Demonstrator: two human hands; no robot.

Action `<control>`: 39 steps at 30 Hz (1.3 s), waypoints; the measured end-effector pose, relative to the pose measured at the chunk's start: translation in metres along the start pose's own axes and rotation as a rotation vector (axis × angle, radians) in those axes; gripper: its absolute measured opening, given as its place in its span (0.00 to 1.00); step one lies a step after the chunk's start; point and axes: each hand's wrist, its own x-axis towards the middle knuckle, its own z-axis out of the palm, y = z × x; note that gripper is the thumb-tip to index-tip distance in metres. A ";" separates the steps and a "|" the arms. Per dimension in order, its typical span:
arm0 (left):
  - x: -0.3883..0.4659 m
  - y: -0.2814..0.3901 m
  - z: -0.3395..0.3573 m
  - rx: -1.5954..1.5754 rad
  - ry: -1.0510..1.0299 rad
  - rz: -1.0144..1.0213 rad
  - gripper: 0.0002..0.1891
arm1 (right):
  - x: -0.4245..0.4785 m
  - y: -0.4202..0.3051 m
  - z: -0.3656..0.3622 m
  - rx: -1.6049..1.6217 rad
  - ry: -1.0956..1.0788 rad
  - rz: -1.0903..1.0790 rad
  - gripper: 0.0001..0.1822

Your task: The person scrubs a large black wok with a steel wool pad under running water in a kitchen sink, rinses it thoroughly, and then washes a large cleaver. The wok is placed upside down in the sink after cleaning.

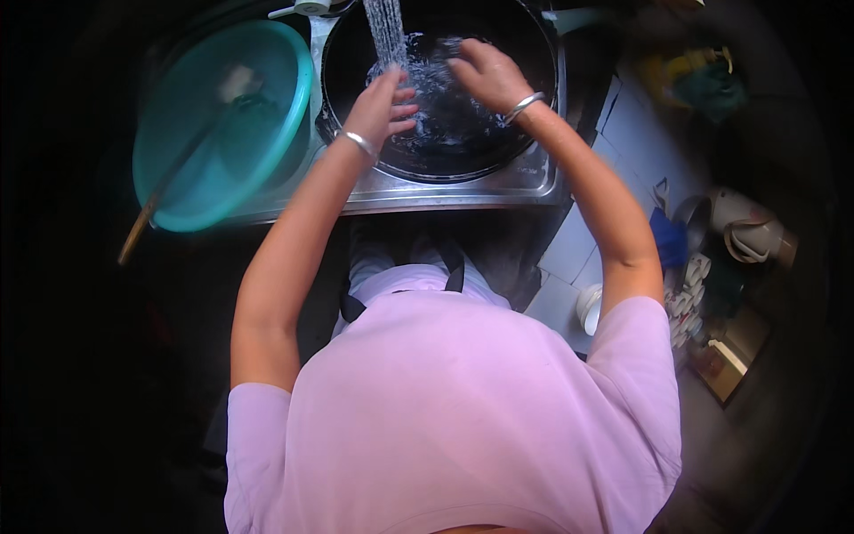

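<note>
A stream of running water (385,30) falls into a wide black wok-like pan (437,177) that sits in the stainless steel sink (460,193). Water with some foam or splash moves over the pan's dark bottom. My left hand (380,110) is beside the stream, fingers apart and palm turned inward, with nothing seen in it. Over the far right of the pan is my right hand (490,73), blurred, fingers loosely bent and apart, holding nothing visible. Both wrists wear silver bangles. I cannot tell whether the fingers touch the water's surface.
A turquoise plastic basin (303,93) stands tilted at the left, with a wooden-handled utensil (141,223) across its rim. White tiles (567,243) edge the right side. Near my right elbow are a white bowl (590,310), several cups (687,294) and a pale jug (737,217).
</note>
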 end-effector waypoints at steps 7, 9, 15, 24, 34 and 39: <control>0.005 0.018 0.016 -0.014 0.008 0.068 0.21 | -0.009 0.002 -0.035 0.213 -0.026 -0.037 0.19; 0.058 -0.013 -0.014 0.495 0.122 0.404 0.21 | -0.008 0.038 -0.061 0.076 0.253 -0.085 0.19; 0.051 -0.011 0.001 1.579 0.242 0.608 0.19 | -0.034 0.091 -0.092 -0.188 0.354 0.093 0.14; 0.004 -0.047 0.122 1.030 -0.152 0.947 0.15 | -0.063 0.090 -0.049 -0.062 0.284 0.481 0.20; -0.040 -0.068 0.067 1.443 -0.287 0.852 0.10 | -0.056 0.094 -0.048 -0.269 0.162 0.457 0.12; -0.046 -0.011 -0.002 1.934 -0.344 0.590 0.12 | -0.056 0.087 -0.053 -0.293 0.134 0.437 0.14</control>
